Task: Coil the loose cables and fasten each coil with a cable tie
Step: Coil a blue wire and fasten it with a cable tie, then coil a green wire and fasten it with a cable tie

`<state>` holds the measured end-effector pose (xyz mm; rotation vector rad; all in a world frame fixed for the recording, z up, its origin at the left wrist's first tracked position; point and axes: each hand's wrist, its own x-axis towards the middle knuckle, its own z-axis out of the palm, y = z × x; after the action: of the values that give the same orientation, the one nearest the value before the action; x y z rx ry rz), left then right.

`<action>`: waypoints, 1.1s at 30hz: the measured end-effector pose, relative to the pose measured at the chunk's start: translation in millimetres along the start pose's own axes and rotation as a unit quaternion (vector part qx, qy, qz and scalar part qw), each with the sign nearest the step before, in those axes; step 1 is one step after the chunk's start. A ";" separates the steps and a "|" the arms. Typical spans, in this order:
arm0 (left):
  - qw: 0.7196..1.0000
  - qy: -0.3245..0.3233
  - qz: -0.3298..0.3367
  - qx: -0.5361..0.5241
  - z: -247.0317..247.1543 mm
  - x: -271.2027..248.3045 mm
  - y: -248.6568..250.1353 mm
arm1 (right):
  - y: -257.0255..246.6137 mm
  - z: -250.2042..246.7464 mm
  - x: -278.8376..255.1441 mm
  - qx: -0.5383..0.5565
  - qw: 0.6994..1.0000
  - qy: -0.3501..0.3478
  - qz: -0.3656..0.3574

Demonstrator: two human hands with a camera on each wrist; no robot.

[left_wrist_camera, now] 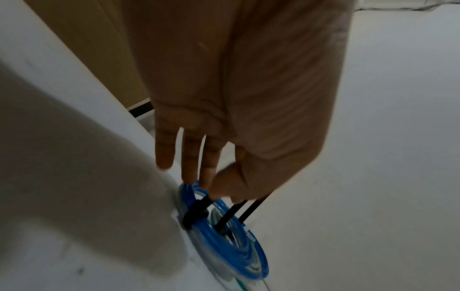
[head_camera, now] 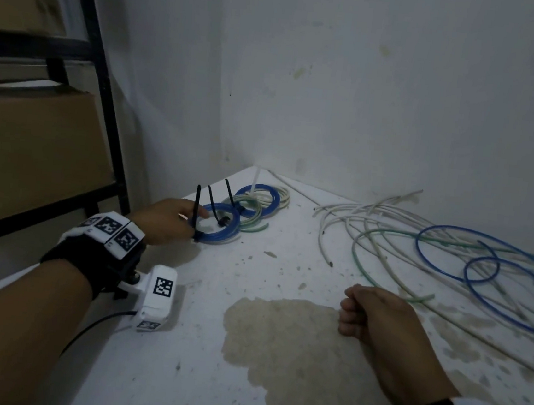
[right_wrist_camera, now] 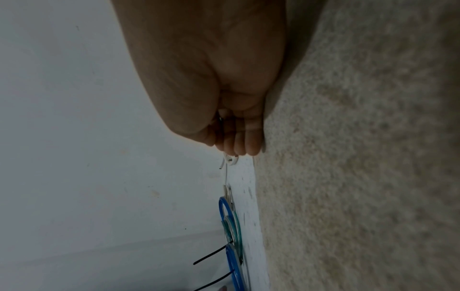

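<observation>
Against the back left wall lie tied coils, with three black cable-tie tails standing up from them. The nearest is a blue coil (head_camera: pixel 223 230) (left_wrist_camera: pixel 239 250); a green-white coil (head_camera: pixel 247 214) and another blue coil (head_camera: pixel 259 198) overlap behind it. My left hand (head_camera: pixel 191 219) (left_wrist_camera: pixel 212 187) reaches to the near coil, other fingers straight, thumb and forefinger pinching its cable tie (head_camera: pixel 197 201) (left_wrist_camera: pixel 202 202). My right hand (head_camera: pixel 351 313) (right_wrist_camera: pixel 236 145) rests on the surface as a fist and nothing shows in it. Loose white, green and blue cables (head_camera: pixel 451 254) sprawl at the right.
A black metal rack (head_camera: pixel 103 112) with cardboard boxes (head_camera: pixel 33 158) stands at the left. White walls close the corner behind the coils. A large beige stain (head_camera: pixel 293 343) (right_wrist_camera: pixel 361 157) covers the white surface under my right hand.
</observation>
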<state>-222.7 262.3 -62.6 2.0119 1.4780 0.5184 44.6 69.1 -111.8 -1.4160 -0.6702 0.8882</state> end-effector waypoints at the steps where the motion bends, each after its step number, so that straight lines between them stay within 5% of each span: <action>1: 1.000 -0.012 0.012 0.007 -1.1 -0.9 -1.1 | -0.1 0.0 0.0 0.000 1.000 -0.001 0.000; 23: 0.995 0.071 -0.005 0.063 5.8 0.2 -1.8 | -1.4 -0.9 -4.5 0.016 1.000 -0.010 -0.012; 29: 0.994 0.090 -0.045 -0.052 -0.1 -17.8 7.4 | -3.5 -1.7 -5.7 0.051 0.999 -0.010 0.002; 33: 0.969 0.205 -0.025 -0.139 -4.0 -47.8 30.3 | -11.5 -4.2 -9.1 0.072 0.997 -0.015 0.026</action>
<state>-218.1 211.3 -38.4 1.7092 1.5790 1.1067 44.6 59.9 -99.6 -1.2983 -0.5821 0.9797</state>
